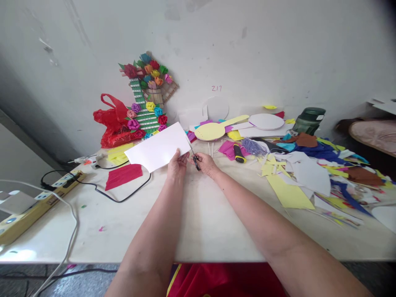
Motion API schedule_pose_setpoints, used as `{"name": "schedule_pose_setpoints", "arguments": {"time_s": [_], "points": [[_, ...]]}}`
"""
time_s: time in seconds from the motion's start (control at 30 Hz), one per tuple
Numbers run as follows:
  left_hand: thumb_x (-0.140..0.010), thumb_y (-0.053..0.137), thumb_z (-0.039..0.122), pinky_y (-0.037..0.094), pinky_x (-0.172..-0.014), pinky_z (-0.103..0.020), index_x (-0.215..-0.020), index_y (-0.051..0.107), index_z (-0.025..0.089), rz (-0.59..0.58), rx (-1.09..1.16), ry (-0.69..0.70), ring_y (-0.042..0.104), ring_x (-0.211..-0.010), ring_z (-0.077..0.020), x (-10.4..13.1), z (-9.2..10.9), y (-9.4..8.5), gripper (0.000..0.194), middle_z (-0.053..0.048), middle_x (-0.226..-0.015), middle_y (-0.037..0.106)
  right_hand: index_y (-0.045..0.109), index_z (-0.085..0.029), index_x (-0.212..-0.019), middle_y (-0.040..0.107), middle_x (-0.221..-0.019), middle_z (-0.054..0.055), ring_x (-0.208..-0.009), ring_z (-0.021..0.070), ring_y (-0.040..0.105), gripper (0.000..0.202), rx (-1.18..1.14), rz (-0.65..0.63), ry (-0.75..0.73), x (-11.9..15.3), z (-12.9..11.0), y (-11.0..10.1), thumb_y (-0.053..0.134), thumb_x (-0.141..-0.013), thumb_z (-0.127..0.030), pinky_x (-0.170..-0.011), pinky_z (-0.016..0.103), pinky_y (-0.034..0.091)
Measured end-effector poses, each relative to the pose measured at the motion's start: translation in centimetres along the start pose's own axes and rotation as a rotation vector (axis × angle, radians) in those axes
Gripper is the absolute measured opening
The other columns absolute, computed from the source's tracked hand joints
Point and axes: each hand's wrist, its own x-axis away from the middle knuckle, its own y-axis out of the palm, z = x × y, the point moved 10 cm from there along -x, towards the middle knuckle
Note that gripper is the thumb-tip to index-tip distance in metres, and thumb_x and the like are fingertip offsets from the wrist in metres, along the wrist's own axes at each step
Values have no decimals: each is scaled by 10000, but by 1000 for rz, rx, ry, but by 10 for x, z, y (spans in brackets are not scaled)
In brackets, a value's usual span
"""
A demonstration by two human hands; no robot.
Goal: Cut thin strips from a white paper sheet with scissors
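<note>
"Head view, and it's all happening mid-table! The left hand [179, 165] is clamped on the white card [159, 148], thumb on top, near its right corner!"

"And the right hand [206, 165]?"

"Wrapped round the dark handles of the scissors [196, 163], blades right up at the card's right edge! Whether they're parted, I can't tell; they're too small from here."

"Hands close together, then?"

"Just beside one another, and that card is held tilted over the pale table [216, 231]!"

"What's around it?"

"Red paper [123, 176] by the card's left end, a black cable [119, 201] looping past. Behind the hands, a yellow paddle-shaped cutout [210, 131]!"

"And over on the right?"

"A yellow-and-black cutter [239, 153] by a bundle of purple string [252, 147], then a great heap of scraps [312, 171], with a green bottle [309, 120] standing behind!"
</note>
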Motion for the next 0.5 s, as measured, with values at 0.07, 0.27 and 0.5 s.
{"name": "schedule_pose_setpoints", "arguments": {"time_s": [0.07, 0.27, 0.5], "points": [[-736, 558, 101, 513, -715, -306, -800, 569, 127, -4, 0, 0, 634, -612, -161, 0, 0, 0, 70, -48, -661, 649, 621, -169, -827, 548, -549, -40, -483, 79, 471, 245, 11, -11, 1, 0, 1, 1, 553, -691, -361, -478, 180, 337], [-734, 554, 90, 515, -698, -303, -806, 565, 124, -9, 6, 7, 632, -593, -161, -2, 1, 0, 80, -48, -656, 649, 625, -189, -872, 552, -568, -46, -494, 75, 452, 273, 52, 8, -36, -4, 5, 3, 525, -708, -383, -472, 176, 325], [-728, 557, 84, 510, -715, -312, -792, 572, 124, 14, 8, 4, 637, -614, -169, -3, 1, -2, 76, -53, -664, 647, 642, -171, -820, 561, -574, -30, -517, 81, 469, 274, 61, 34, -39, -3, 2, 0, 535, -702, -394, -482, 176, 337]]}}
